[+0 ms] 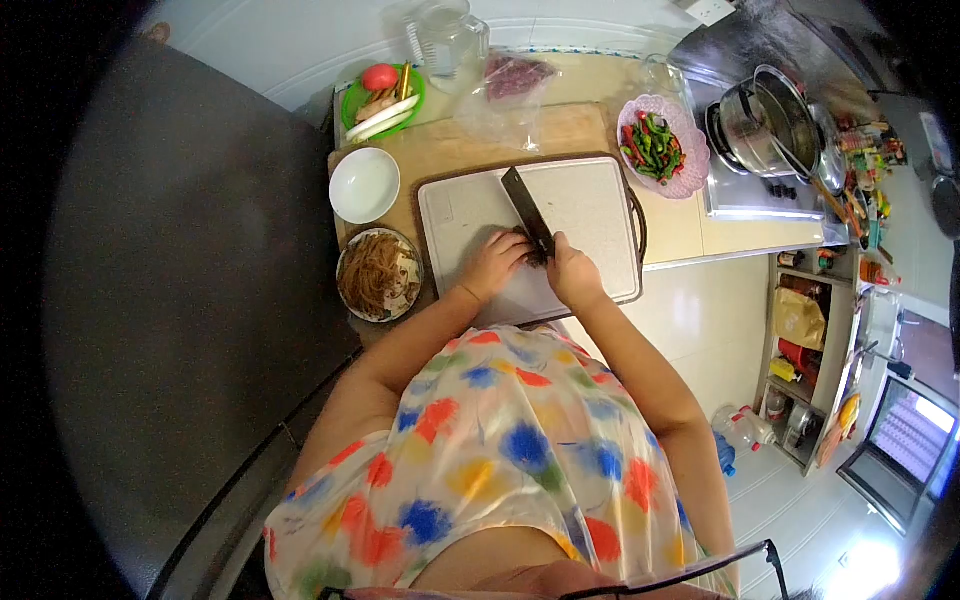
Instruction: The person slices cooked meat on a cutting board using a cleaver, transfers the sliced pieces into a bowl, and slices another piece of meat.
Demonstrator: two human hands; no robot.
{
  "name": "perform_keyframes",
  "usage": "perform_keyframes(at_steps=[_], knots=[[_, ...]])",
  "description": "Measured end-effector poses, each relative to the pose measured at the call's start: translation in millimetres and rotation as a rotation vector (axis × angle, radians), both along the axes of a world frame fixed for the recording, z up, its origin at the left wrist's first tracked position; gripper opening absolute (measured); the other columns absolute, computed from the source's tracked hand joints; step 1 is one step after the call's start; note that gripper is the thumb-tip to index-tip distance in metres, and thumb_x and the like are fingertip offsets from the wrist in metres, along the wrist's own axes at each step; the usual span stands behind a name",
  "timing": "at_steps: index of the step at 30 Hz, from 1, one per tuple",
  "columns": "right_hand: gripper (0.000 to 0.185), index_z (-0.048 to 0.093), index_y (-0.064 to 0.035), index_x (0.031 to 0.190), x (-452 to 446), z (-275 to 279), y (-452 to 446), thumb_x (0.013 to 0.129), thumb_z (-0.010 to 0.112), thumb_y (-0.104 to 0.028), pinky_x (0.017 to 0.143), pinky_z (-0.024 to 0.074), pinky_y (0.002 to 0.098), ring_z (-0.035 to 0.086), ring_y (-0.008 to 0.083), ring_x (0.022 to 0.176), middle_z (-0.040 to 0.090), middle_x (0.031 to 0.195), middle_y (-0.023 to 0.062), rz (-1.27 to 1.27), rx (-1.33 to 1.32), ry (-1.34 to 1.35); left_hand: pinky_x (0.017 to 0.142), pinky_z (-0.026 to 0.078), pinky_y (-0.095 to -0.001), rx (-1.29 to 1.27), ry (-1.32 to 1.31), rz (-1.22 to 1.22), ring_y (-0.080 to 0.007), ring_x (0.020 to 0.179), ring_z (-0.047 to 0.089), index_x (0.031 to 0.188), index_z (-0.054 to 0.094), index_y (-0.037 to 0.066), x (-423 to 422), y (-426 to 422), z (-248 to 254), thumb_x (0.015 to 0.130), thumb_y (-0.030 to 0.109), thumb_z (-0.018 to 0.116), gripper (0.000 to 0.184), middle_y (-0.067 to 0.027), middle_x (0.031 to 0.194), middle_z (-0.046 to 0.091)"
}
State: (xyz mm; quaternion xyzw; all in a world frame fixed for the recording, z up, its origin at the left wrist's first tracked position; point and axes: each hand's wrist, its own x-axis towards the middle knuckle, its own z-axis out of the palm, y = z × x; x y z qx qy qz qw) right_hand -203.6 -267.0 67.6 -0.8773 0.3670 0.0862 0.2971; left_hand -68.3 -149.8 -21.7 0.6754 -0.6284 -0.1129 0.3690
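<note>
A dark-bladed cleaver [526, 205] lies across the white cutting board [460, 215], its tip pointing to the far side. My right hand [575, 274] is closed around its handle, near the middle of the board. Beside the blade, my left hand [493, 266] has its fingers curled and pressed onto a small dark piece of food [537, 257]. Those fingers and the blade partly hide the food, so its kind cannot be made out. A few tiny dark bits lie on the board.
Left of the board are a white bowl [365, 186], a plate of brown shreds [368, 275] and a green basket [353, 103]. Behind it lies bagged red meat [518, 77]. Rightward stand a pink plate [690, 175] of chopped peppers and a steel pot [752, 112] on the stove.
</note>
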Motion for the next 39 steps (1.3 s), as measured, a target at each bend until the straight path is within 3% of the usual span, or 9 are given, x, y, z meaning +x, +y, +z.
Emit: perform_keyframes(at_steps=[7,10,19,23,26,29,35,39], knots=[[0.023,0.042,-0.0016,0.107,3.8,26.9,6.7,0.086,0.048,-0.008,0.065,0.0503,0.0527,0.062,0.0453,0.072,0.063,0.076,0.0282,0.039,0.025,0.098,0.09,0.045,-0.0409,0.036,0.092,0.102,-0.0323,0.103,0.054,0.099,0.065,0.005,-9.1,1.2,5.0,0.081,0.013,0.064,0.02,-0.0103,0.107,0.06],[0.042,0.038,-0.0017,0.126,6.5,7.4,15.4,0.085,0.044,-0.006,0.069,0.052,0.0502,0.065,0.0411,0.076,0.065,0.083,0.025,0.076,-0.067,0.067,0.089,0.045,-0.0407,0.061,0.113,0.132,-0.032,0.101,0.054,0.098,0.066,0.005,-8.4,0.0,8.5,0.081,0.013,0.064,0.019,-0.01,0.107,0.06],[0.03,0.042,-0.0012,0.112,-6.5,3.3,-8.0,0.088,0.054,-0.015,0.064,0.0487,0.0542,0.061,0.048,0.073,0.062,0.076,0.0293,-0.083,0.04,-0.074,0.089,0.046,-0.0407,-0.055,0.098,0.096,-0.0301,0.101,0.056,0.097,0.067,0.005,-7.8,-0.6,1.0,0.079,0.01,0.064,0.019,-0.0096,0.103,0.061],[0.027,0.044,-0.0024,0.11,-10.5,17.4,-1.7,0.088,0.054,-0.015,0.062,0.0481,0.0541,0.061,0.0462,0.071,0.062,0.075,0.0282,0.027,-0.005,-0.034,0.091,0.046,-0.0381,-0.042,0.081,0.115,-0.0282,0.102,0.055,0.098,0.067,0.007,-10.8,0.4,-6.0,0.077,0.008,0.062,0.022,-0.0081,0.106,0.061],[0.053,0.035,-0.0077,0.136,-11.8,23.1,2.9,0.085,0.049,-0.008,0.061,0.0502,0.0523,0.064,0.0418,0.067,0.064,0.074,0.0262,0.099,-0.034,0.001,0.092,0.045,-0.0396,-0.019,0.084,0.113,-0.0297,0.103,0.056,0.098,0.066,0.005,-7.8,1.3,-1.2,0.077,0.006,0.062,0.022,-0.0091,0.106,0.061],[0.069,0.021,-0.011,0.147,-11.4,27.8,3.7,0.083,0.049,-0.006,0.061,0.051,0.0513,0.064,0.041,0.066,0.064,0.075,0.0254,0.123,-0.016,0.027,0.092,0.045,-0.0408,0.004,0.104,0.105,-0.0309,0.103,0.056,0.099,0.065,0.004,-8.0,1.8,4.5,0.076,0.006,0.063,0.023,-0.0101,0.106,0.061],[0.072,0.016,-0.0075,0.147,-7.7,23.6,5.6,0.082,0.047,-0.005,0.062,0.052,0.0502,0.065,0.0405,0.068,0.065,0.076,0.0252,0.121,-0.006,0.093,0.09,0.047,-0.0378,-0.011,0.064,0.127,-0.0285,0.102,0.056,0.096,0.067,0.006,-8.5,0.8,-5.6,0.077,0.009,0.063,0.02,-0.0069,0.105,0.061],[0.065,0.022,-0.0016,0.143,0.3,20.5,5.7,0.083,0.047,-0.005,0.063,0.0517,0.0506,0.065,0.0411,0.069,0.064,0.077,0.0261,0.129,-0.004,0.105,0.086,0.049,-0.0366,0.007,0.068,0.168,-0.0276,0.1,0.057,0.095,0.069,0.008,-8.4,2.0,0.8,0.076,0.009,0.063,0.019,-0.0055,0.103,0.062]])
